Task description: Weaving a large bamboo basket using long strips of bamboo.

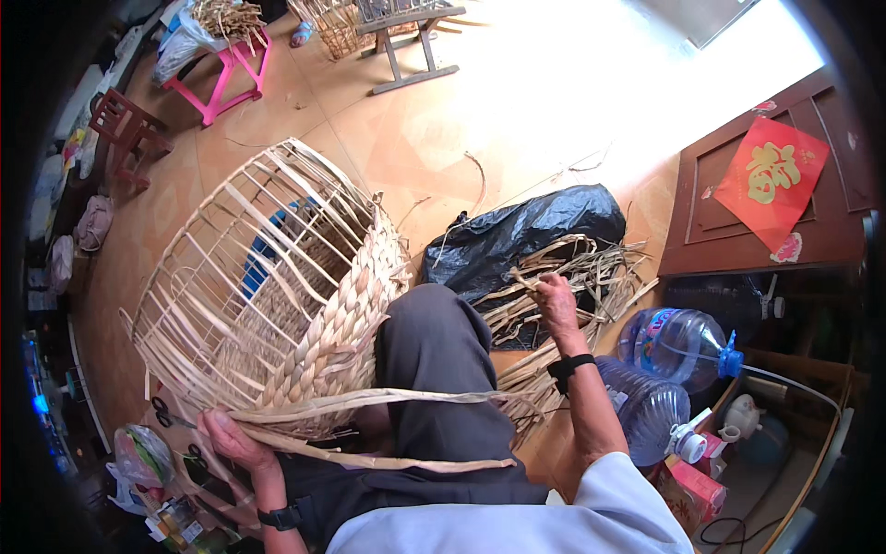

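A partly woven basket (346, 355) lies tilted against my legs, with bare ribs on its far side and thick braided plant fibre on the near wall. My left hand (238, 441) is closed at its lower left edge, gripping flat dry straw strips (397, 397) that trail across my lap to the right. My right hand (556, 309) reaches to a heap of loose dry strips (604, 282) on a black plastic bag (540, 222). Its fingers are pinched on a strip at the heap's edge. Inside the basket something blue (263, 249) shows between the ribs.
Large clear water bottles (678, 342) stand close to my right forearm, before an open cabinet. Scissors (164, 413) lie by my left hand. Farther off are a pink stool (217, 97) loaded with straw, a wooden stool (420, 51), a small brown chair (129, 129) and a brown door (701, 217).
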A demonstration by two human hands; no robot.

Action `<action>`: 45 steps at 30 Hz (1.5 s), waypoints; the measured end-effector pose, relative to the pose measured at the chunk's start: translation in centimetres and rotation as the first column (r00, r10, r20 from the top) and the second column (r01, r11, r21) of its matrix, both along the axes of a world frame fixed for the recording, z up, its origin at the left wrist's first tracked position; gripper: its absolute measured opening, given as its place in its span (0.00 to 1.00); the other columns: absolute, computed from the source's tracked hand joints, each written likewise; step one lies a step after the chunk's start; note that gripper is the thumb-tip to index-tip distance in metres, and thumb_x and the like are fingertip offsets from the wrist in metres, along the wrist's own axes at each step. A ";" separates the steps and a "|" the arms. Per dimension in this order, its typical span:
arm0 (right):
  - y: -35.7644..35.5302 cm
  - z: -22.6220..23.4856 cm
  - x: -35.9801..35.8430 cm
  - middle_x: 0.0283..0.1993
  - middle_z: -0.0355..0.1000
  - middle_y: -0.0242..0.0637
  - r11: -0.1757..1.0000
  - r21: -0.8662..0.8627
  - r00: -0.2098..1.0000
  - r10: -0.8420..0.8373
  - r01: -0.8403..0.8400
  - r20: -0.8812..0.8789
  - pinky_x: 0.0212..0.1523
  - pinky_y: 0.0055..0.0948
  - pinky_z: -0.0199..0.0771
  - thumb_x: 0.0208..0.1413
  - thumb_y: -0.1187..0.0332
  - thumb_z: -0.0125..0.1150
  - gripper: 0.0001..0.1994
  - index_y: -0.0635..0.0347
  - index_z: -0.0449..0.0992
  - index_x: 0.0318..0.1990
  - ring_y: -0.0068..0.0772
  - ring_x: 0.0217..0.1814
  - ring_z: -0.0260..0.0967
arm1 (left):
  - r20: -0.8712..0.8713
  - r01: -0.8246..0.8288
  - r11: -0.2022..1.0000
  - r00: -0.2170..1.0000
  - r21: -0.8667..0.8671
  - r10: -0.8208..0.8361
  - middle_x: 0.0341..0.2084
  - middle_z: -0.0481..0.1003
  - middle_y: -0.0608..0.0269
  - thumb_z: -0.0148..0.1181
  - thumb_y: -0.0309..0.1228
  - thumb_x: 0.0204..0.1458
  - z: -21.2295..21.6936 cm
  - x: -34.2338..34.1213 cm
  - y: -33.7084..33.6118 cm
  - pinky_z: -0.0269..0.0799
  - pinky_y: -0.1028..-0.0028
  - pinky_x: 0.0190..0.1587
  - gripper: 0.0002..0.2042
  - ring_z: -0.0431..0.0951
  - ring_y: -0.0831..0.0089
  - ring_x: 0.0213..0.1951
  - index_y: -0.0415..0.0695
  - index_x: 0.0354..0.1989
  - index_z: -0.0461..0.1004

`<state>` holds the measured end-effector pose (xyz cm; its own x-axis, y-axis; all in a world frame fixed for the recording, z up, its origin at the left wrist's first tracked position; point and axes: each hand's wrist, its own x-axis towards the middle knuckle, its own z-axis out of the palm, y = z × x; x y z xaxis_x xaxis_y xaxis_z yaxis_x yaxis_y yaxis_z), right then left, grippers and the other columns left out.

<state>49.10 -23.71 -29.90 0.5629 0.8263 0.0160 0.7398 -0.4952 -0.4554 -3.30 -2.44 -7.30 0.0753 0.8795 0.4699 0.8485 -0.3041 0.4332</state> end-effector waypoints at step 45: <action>15.5 34.3 -31.7 0.22 0.70 0.51 0.810 0.117 0.724 0.571 -0.575 -0.387 0.30 0.39 0.68 0.61 0.65 0.60 0.13 0.69 0.77 0.31 0.44 0.24 0.70 | 0.339 0.301 0.913 0.919 -0.277 -0.200 0.27 0.77 0.50 0.61 0.23 0.52 7.4 -0.8 0.9 0.74 0.55 0.38 0.12 0.79 0.48 0.35 0.47 0.45 0.73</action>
<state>17.35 -8.17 4.44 -0.0615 0.9924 -0.1065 0.6474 -0.0415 -0.7610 -4.13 -1.55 0.05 0.2145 0.9550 0.2047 0.5785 -0.2931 0.7612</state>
